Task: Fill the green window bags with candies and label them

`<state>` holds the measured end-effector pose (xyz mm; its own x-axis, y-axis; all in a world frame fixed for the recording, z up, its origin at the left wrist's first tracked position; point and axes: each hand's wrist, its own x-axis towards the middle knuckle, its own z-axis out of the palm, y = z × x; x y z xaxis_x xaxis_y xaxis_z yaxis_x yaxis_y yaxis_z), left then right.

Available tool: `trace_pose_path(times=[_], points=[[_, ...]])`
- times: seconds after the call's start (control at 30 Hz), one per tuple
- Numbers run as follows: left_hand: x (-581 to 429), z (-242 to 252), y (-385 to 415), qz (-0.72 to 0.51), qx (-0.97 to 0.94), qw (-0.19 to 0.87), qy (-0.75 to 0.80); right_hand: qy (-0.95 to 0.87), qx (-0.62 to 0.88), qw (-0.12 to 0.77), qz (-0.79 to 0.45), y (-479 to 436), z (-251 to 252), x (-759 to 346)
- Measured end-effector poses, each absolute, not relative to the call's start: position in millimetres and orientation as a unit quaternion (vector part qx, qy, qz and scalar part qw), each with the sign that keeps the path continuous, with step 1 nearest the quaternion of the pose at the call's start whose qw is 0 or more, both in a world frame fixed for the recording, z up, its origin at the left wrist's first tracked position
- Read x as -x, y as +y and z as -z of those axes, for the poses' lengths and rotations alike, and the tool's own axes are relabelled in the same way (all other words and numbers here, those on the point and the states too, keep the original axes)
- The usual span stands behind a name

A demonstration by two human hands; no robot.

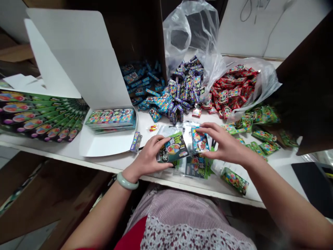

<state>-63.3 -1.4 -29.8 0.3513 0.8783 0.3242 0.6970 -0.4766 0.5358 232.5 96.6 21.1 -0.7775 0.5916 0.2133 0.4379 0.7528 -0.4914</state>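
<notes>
My left hand (149,156) is closed around a dark green printed pouch (173,148), thumb below and fingers above. Between the thumb and fingers of my right hand (221,142) is a small blue candy packet (199,140), just right of the pouch. Beneath both hands, more green and black pouches (195,167) lie flat on the white table. A tiny clear packet of red and yellow candies (153,128) rests beyond my left hand. Right of the pouches lies a green packet (235,180), near the table's front edge.
An open white box (104,146) with stacked printed packs (111,118) stands on the left, beside fanned green cartons (39,118). Heaps of blue (158,102), purple (186,83), red (231,90) and green packets (262,139) line the back, partly inside clear plastic bags (208,38).
</notes>
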Motion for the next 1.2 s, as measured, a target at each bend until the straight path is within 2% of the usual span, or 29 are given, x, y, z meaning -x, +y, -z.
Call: trace_pose_path(times=[0.1, 0.2, 0.37, 0.5, 0.7, 0.9, 1.03, 1.13, 1.2], points=[[61, 28, -1, -0.295, -0.817, 0.159, 0.469, -0.943, 0.226, 0.107, -0.218, 87, -39, -232], [60, 26, -4, -0.28, -0.827, 0.17, 0.457, -0.954, 0.2, 0.075, -0.211, 87, -43, -229], [55, 27, -9, -0.288, -0.821, 0.197, 0.451, -0.962, 0.217, 0.07, -0.152, 86, -41, -215], [51, 33, -10, -0.297, -0.816, 0.194, 0.455, -0.955, 0.219, 0.084, -0.182, 83, -36, -204], [48, 35, -14, -0.325, -0.79, 0.163, 0.493, -0.877, 0.32, 0.219, -0.282, 69, -14, -207], [38, 23, -15, -0.359, -0.764, 0.153, 0.514, -0.806, 0.364, 0.249, -0.395, 43, -1, -196], [20, 12, -14, -0.458, -0.676, 0.266, 0.513, -0.691, 0.376, 0.315, -0.531, 40, -5, -186], [3, 15, -14, -0.557, -0.558, 0.383, 0.481, -0.606, 0.388, 0.443, -0.535, 38, -3, -181], [-5, 22, -16, -0.589, -0.505, 0.425, 0.465, -0.562, 0.407, 0.486, -0.531, 33, 5, -178]])
